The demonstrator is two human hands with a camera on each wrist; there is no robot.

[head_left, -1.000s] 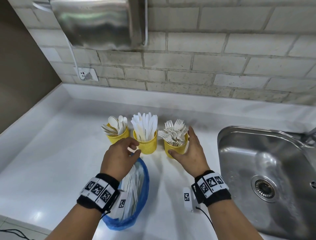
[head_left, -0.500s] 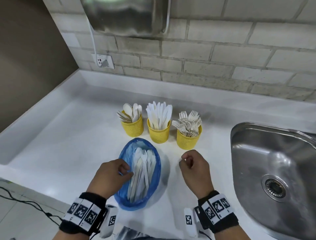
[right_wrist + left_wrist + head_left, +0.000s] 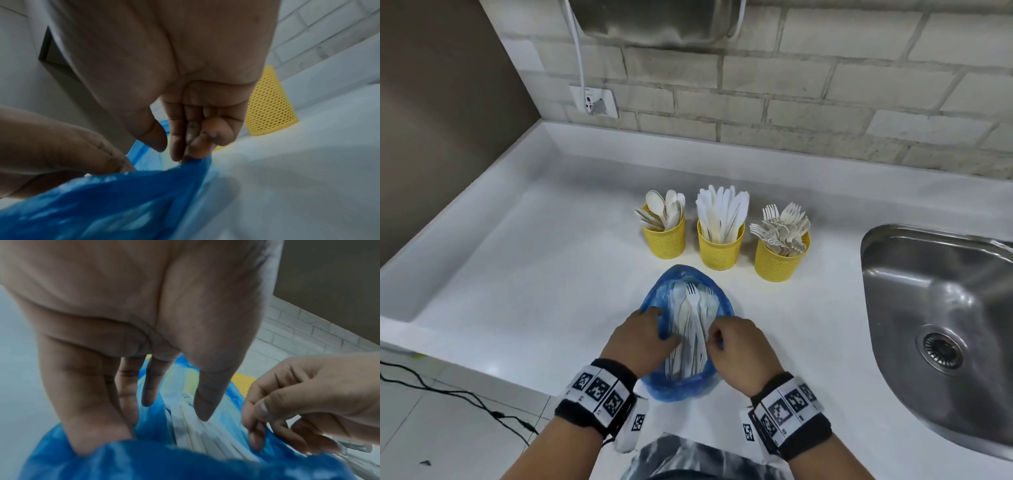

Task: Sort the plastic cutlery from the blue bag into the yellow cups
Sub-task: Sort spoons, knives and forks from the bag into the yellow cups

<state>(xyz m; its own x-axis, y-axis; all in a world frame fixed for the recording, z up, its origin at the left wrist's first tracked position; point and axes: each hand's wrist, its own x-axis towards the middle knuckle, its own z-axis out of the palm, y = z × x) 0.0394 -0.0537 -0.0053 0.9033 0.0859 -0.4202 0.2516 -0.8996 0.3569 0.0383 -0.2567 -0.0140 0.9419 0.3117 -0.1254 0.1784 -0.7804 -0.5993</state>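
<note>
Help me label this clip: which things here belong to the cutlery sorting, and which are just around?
Job: blue bag, loose cutlery in it, three yellow cups, left hand, right hand.
Just around: sink, wall socket, floor cable.

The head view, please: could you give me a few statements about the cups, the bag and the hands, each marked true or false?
1. Three yellow cups stand behind the blue bag. True.
2. The forks stand in the leftmost cup. False: in the rightmost, nearest the sink.
3. The bag is empty. False: white cutlery lies in it.
4. The right hand pinches the bag's edge. True.
5. The left hand is at the bag's left side. True.
</note>
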